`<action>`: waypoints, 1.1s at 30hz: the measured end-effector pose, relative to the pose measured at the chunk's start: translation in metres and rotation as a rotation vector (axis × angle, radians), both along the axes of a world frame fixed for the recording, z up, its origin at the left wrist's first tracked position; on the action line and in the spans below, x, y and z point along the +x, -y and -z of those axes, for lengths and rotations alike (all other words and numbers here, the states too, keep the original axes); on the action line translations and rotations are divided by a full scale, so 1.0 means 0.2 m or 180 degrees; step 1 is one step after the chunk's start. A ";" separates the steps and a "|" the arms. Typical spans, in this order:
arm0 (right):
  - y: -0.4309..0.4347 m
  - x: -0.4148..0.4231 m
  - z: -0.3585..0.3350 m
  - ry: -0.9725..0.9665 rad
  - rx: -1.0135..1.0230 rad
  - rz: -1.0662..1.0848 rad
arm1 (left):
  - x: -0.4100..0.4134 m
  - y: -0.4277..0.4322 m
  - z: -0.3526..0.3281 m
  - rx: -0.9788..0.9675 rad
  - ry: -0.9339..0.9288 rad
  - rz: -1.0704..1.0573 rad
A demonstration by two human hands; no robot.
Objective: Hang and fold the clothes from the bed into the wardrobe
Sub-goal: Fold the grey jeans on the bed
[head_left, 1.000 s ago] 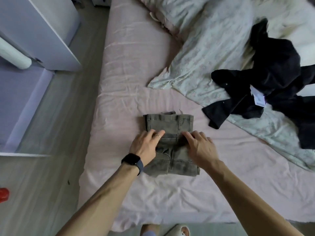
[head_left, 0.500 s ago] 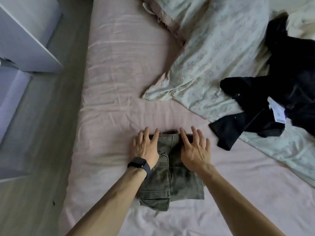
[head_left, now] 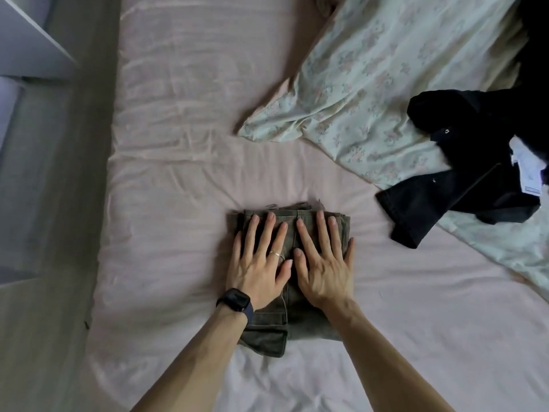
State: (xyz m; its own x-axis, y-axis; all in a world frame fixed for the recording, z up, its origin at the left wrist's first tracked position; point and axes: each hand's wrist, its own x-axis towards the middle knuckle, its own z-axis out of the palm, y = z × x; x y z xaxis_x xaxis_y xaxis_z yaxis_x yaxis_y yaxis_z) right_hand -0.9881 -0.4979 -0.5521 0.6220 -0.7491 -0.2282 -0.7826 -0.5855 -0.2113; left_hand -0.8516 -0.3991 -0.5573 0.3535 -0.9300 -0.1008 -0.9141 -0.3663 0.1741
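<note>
A folded olive-green garment (head_left: 300,322) lies in a compact rectangle on the pink bed sheet (head_left: 178,144). My left hand (head_left: 258,263), with a ring and a dark watch on the wrist, lies flat on its left half with the fingers spread. My right hand (head_left: 325,260) lies flat beside it on the right half, fingers apart, thumbs nearly touching. Neither hand grips the cloth. A crumpled black garment (head_left: 463,185) with a white label lies at the right, on the floral duvet.
A pale floral duvet (head_left: 371,93) covers the bed's upper right. The bed's left edge drops to a wooden floor (head_left: 50,233). A white wardrobe panel (head_left: 29,49) stands at the upper left.
Both hands have slid forward along the folded garment and flattened on its top part. The view has tilted down and drawn closer to the bed.
</note>
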 end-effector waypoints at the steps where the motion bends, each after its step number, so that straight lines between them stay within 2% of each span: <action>1: 0.00 -0.01 0.03 0.0052 -0.0036 0.0008 | -0.01 0.00 0.03 -0.0023 0.0027 -0.0018; 9: -0.03 -0.02 0.05 0.0294 -0.0139 0.0101 | -0.02 -0.01 0.00 0.0012 -0.0047 -0.0111; 14: -0.13 -0.09 -0.06 0.0436 0.0113 0.0764 | -0.16 -0.18 -0.14 -0.0136 -0.0826 -0.1290; 17: -0.20 -0.14 -0.12 0.0600 0.0061 0.0682 | -0.20 -0.25 -0.23 0.0053 -0.1306 -0.1524; 19: -0.21 -0.15 -0.13 0.0595 0.0077 0.0654 | -0.19 -0.23 -0.27 0.0047 -0.1428 -0.1636; 25: -0.16 -0.14 -0.11 0.0575 0.0128 0.0622 | -0.18 -0.16 -0.25 -0.0010 -0.1143 -0.1492; 33: -0.17 -0.13 -0.13 0.0284 0.0445 0.1052 | -0.19 -0.13 -0.23 0.0457 -0.1079 -0.1636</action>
